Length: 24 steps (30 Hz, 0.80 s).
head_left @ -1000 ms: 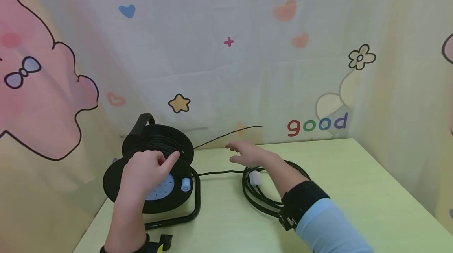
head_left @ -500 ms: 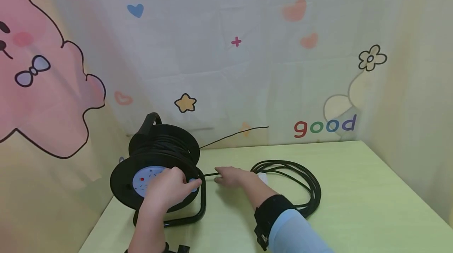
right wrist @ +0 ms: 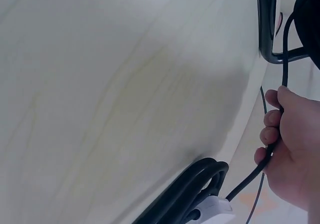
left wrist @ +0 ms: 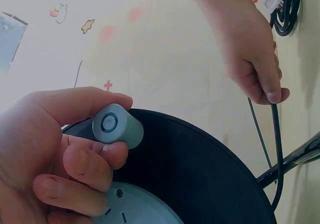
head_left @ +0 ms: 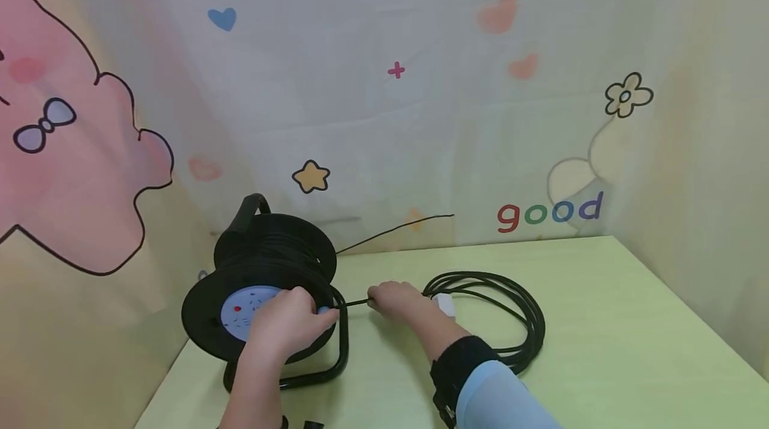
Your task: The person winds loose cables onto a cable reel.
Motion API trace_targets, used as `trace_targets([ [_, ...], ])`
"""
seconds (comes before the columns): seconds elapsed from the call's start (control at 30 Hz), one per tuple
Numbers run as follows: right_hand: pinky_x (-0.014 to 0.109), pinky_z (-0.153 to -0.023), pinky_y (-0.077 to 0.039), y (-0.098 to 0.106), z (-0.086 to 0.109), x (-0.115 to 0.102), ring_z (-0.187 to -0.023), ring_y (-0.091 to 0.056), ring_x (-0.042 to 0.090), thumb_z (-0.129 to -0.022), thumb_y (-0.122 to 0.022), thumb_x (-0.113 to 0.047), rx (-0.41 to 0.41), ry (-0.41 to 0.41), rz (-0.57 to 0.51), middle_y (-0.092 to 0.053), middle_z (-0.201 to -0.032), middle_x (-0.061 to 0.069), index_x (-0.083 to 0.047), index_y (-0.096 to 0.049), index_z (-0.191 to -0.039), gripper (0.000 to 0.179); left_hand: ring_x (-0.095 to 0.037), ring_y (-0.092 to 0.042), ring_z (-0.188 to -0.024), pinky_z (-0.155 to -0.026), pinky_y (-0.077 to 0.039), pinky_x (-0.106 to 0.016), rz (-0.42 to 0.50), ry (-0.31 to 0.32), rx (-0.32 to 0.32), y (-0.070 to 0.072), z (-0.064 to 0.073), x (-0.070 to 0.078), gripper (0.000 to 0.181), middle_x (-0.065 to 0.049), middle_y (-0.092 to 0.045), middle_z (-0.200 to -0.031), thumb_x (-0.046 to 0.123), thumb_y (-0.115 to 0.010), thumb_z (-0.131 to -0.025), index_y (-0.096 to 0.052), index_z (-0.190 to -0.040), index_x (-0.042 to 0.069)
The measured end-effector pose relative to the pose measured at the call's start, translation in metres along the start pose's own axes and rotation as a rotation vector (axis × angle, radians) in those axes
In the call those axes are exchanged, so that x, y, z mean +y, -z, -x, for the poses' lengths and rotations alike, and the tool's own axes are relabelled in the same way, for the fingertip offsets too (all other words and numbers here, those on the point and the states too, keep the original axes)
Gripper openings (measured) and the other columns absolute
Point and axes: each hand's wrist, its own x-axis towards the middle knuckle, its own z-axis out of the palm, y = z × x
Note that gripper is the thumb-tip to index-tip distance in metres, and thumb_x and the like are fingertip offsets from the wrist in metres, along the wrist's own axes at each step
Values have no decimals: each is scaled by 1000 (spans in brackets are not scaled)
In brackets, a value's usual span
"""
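Observation:
A black cable reel (head_left: 204,312) with a pale blue socket face (head_left: 243,309) stands on the left of the table. My left hand (head_left: 288,322) is at its front; in the left wrist view the thumb and fingers pinch the light blue crank knob (left wrist: 122,126) on the reel's disc. My right hand (head_left: 399,302) grips the black cable (right wrist: 285,59) between the reel and the loose coil, fingers curled round it. The coil of cable (head_left: 535,322) lies on the table to the right, with a white plug (head_left: 445,304) at its left side.
The reel's black tube frame (head_left: 344,342) rests on the pale green table (head_left: 631,349). A thin dark cord (head_left: 390,231) runs up against the printed curtain (head_left: 360,115) behind. The table's back edge meets that curtain.
My left hand has come down from the reel's top to the knob. My right hand has moved left and lower from above the coil and closed round the cable.

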Motion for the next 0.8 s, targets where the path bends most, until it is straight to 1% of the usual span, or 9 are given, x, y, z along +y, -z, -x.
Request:
trace_targets([
  [0.1,33,-59,-42,3,0,-1,-67,-48,13,-101,-49,-26,17,12,10,-49,-71,-5,-19,-51,-83,20,-15,-41,-42,-39,-23,-28,-2,16,5,1,1,0,54,5,-33,-45,49,-64,-84,-45,-47,14],
  [0.17,33,-57,-42,6,2,-1,-66,-48,12,-102,-49,-28,31,14,21,-49,-69,-5,-19,-51,-82,21,-15,-41,-42,-39,-23,-28,-4,13,15,1,0,1,52,5,-33,-46,48,-63,-84,-44,-48,15],
  [0.23,31,-54,-40,10,5,2,-61,-47,11,-101,-49,-31,29,8,25,-48,-66,-6,-20,-51,-80,24,-15,-40,-42,-39,-23,-28,-3,13,11,0,0,3,51,5,-32,-46,46,-61,-84,-43,-48,15],
  [0.3,29,-50,-38,16,11,5,-56,-46,11,-100,-50,-35,34,4,22,-47,-62,-6,-20,-51,-75,30,-15,-39,-42,-39,-24,-28,-4,20,2,-2,-1,4,49,5,-32,-47,44,-60,-83,-42,-48,15],
  [0.43,27,-46,-32,32,24,18,-48,-40,9,-97,-53,-44,74,11,7,-42,-54,-7,-21,-49,-65,40,-16,-40,-43,-40,-25,-28,5,35,-4,-4,-1,5,47,5,-32,-47,41,-60,-83,-41,-49,15],
  [0.57,26,-45,-28,46,38,38,-47,-35,7,-95,-53,-49,105,29,11,-37,-53,-10,-22,-45,-62,44,-15,-39,-43,-41,-25,-28,12,35,2,-6,-1,5,48,5,-31,-47,42,-60,-83,-41,-48,15],
  [0.7,26,-47,-27,59,55,68,-49,-33,6,-92,-56,-53,109,14,40,-34,-54,-11,-23,-43,-61,45,-14,-38,-42,-40,-24,-28,14,32,1,-7,0,3,48,5,-30,-47,43,-60,-83,-40,-48,15],
  [0.8,27,-49,-31,68,74,95,-51,-36,7,-92,-60,-47,102,7,-20,-39,-56,-10,-22,-49,-64,39,-15,-38,-42,-41,-24,-28,17,44,-11,-7,0,3,48,5,-31,-47,43,-60,-83,-40,-49,15],
])
